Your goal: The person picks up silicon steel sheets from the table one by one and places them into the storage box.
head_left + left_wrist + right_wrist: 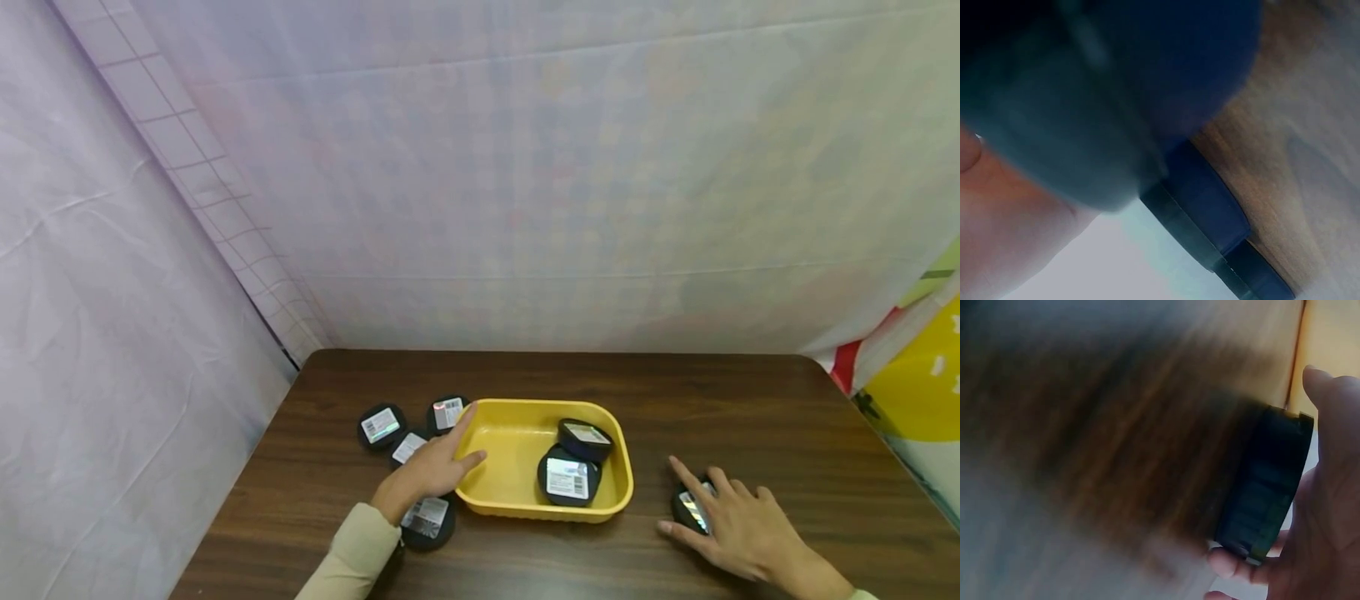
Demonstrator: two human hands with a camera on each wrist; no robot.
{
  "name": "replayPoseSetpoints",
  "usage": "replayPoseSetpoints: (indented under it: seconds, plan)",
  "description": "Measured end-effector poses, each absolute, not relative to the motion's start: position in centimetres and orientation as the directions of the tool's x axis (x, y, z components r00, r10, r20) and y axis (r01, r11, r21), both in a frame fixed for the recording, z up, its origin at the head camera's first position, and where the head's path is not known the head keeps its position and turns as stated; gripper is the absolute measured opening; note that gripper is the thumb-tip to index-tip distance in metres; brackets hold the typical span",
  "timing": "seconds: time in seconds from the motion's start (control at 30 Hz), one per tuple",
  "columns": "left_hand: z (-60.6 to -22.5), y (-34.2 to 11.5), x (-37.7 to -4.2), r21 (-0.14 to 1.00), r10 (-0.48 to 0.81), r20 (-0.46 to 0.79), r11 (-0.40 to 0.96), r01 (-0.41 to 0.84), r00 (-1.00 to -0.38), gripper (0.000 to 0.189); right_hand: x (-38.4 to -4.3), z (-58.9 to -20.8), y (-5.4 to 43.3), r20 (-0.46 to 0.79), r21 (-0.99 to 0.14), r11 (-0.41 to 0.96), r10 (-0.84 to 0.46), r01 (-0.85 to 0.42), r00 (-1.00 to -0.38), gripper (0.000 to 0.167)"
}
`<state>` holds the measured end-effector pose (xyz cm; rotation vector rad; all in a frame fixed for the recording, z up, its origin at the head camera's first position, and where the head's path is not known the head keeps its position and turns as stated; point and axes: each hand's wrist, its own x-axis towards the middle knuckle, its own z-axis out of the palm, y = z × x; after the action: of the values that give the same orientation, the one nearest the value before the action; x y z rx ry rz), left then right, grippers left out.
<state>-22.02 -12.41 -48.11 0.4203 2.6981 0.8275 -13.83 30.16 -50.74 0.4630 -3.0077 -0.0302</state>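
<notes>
My left hand (435, 468) is at the left end of a yellow plastic bin (558, 407), index finger straight along the rim and thumb stretched over the inside. Two flat round black containers with labels lie in the bin's right half, a lower one (567, 477) and one (585, 440) tilted against it. To the right, my right hand (738, 529) spreads its fingers over another round black container (688, 510) on the table. In the right wrist view, fingertips (1225, 562) reach this container's edge, while the thumb stands apart from it.
Several more labelled black containers lie left of the bin, among them one (382, 426) farthest left and one (429, 525) beside my left wrist. The brown wooden table (712, 392) meets a pale cloth (525, 208) at its back edge.
</notes>
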Motion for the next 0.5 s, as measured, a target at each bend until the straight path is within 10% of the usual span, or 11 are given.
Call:
replayPoseSetpoints:
  seconds: [0.5]
  plan:
    - [-48.18,-12.39,-22.09,0.574,0.350,-0.197,0.799,0.182,-0.916,0.075,-13.77,-51.33,30.15,0.097,0.056,0.953,-0.303,-0.299,-0.948,0.086]
